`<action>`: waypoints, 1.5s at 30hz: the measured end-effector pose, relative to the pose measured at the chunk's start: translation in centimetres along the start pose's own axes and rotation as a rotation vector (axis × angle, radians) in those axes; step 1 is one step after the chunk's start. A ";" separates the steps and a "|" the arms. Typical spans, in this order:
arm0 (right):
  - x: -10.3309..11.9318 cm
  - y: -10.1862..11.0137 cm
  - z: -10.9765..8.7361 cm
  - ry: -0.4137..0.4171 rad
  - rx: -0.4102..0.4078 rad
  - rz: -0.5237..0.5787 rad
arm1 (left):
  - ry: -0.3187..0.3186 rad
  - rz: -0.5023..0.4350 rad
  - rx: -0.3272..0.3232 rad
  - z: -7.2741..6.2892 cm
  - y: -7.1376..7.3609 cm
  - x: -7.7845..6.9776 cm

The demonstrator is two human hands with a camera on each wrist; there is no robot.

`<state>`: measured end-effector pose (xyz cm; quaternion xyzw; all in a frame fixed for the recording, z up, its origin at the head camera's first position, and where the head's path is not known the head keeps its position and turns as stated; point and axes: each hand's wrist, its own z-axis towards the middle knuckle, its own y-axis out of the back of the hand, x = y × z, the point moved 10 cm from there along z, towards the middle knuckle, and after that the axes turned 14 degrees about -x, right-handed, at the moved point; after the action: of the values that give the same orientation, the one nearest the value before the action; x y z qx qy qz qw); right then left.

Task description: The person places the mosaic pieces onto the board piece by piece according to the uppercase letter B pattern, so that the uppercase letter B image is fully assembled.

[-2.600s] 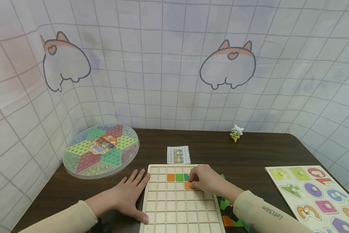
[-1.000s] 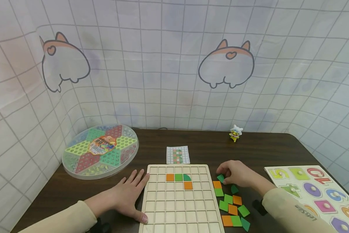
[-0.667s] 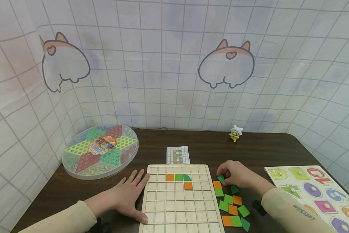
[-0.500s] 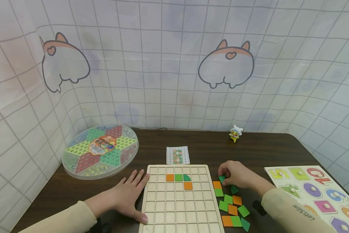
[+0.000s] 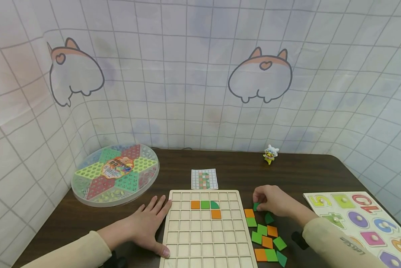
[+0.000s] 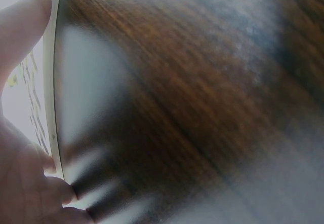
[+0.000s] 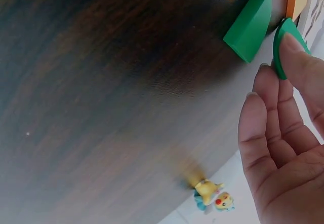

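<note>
Left hand (image 5: 145,227), spread, likely steadies grid board (image 5: 201,235) at left edge; right hand (image 5: 274,200) pinches green quarter-circle tile (image 7: 288,27) beyond right edge.

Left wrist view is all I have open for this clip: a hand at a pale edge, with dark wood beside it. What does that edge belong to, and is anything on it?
Observer: It is the side of the board; the head view shows four tiles in its cells, two orange and two green.
Reviewer: Is anything being held, out of my view?
Observer: Yes, the right hand pinches a dark green tile to the right of the board.
Reviewer: And past the board's far edge?
Observer: A small card printed with a partly coloured grid lies there.
</note>
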<state>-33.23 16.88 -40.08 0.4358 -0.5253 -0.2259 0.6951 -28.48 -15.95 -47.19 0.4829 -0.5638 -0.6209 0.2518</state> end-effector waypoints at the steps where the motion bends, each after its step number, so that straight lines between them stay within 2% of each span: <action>1: -0.1 0.1 0.0 -0.007 0.000 0.010 | -0.001 0.001 -0.001 0.0 0.0 0.0; 9: 0.3 1.1 0.2 -0.045 -0.055 0.049 | 0.002 0.001 0.005 0.0 0.0 -0.1; 14: 1.3 0.8 0.0 -0.073 -0.077 0.136 | -0.010 0.007 -0.001 0.0 -0.1 -0.1; 20: 2.9 -1.0 -0.3 -0.096 -0.049 0.257 | 0.003 0.000 0.017 -0.3 0.5 -0.6; 27: 4.6 -2.6 -0.5 -0.118 -0.002 0.348 | 0.009 0.005 0.029 -1.4 2.5 -3.0; 29: 5.0 -2.9 -0.5 -0.117 0.002 0.352 | 0.012 0.016 0.029 -1.5 2.8 -3.2; 32: 5.6 -3.4 -0.5 -0.110 0.014 0.360 | 0.015 0.016 0.033 -1.4 2.6 -3.1; 37: 6.7 -4.0 -0.5 -0.060 0.029 0.368 | 0.008 -0.007 0.026 -0.8 1.4 -1.8; 43: 7.6 -4.5 -0.3 -0.043 0.045 0.414 | 0.018 0.026 0.036 -1.3 2.4 -3.0; 45: 7.6 -4.6 -0.3 -0.053 0.045 0.416 | 0.012 0.020 0.029 -1.1 2.1 -2.7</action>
<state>-29.65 8.70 -39.91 0.3271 -0.6269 -0.0771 0.7029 -26.90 -14.70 -44.21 0.4846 -0.5758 -0.6074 0.2542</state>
